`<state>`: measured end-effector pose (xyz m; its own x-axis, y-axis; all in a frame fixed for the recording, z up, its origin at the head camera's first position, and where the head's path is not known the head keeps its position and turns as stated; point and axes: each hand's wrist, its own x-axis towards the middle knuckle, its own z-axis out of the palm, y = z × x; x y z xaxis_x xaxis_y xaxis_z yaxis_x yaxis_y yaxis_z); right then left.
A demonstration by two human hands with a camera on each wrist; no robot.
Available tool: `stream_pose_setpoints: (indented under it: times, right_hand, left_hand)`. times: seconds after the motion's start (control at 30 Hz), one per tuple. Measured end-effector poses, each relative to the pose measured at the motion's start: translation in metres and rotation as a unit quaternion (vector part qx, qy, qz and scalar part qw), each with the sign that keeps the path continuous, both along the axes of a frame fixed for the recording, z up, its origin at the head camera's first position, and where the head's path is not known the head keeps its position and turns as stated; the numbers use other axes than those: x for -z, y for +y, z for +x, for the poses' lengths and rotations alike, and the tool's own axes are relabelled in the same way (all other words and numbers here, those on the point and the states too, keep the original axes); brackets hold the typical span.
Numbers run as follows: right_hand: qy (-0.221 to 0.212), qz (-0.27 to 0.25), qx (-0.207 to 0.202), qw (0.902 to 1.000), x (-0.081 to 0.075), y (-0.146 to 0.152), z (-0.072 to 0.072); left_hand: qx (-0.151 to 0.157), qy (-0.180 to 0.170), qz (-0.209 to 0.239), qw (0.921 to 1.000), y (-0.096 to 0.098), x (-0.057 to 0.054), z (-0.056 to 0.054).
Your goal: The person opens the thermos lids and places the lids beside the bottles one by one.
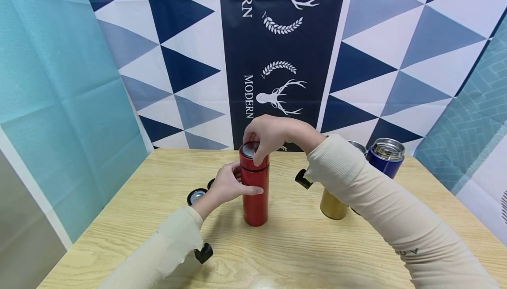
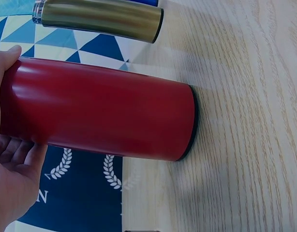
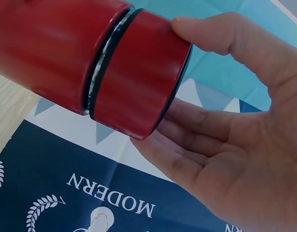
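A red thermos bottle [image 1: 255,207] stands upright on the wooden table. My left hand [image 1: 230,184] grips its body from the left side, with the thumb [image 1: 250,190] across the front. From above, my right hand [image 1: 273,136] holds the matching red lid [image 3: 141,72] between thumb and fingers. The right wrist view shows the lid sitting on the mouth, with a narrow silver and black gap between it and the red body [image 3: 47,53]. In the left wrist view the black base of the bottle [image 2: 110,111] rests on the table.
A gold thermos [image 1: 333,205] and a blue thermos [image 1: 384,161] with an uncovered steel mouth stand at the right, partly behind my right sleeve. Left of the red bottle lies a black-rimmed lid [image 1: 196,195], with another round black-rimmed piece [image 1: 211,183] mostly hidden. Patterned cloth [image 1: 190,60] hangs behind.
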<state>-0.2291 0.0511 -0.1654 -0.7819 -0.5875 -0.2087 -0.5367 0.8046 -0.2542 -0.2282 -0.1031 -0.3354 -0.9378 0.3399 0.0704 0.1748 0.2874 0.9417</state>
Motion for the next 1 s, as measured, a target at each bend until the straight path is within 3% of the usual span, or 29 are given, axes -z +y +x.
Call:
stream_pose_setpoints:
  times: [1.0]
  right_hand:
    - [-0.022, -0.039, -0.065, 0.9969, -0.0006, 0.0084, 0.0017]
  left_hand:
    - [0.008, 0.003, 0.006, 0.9999, 0.0002, 0.0011, 0.0000]
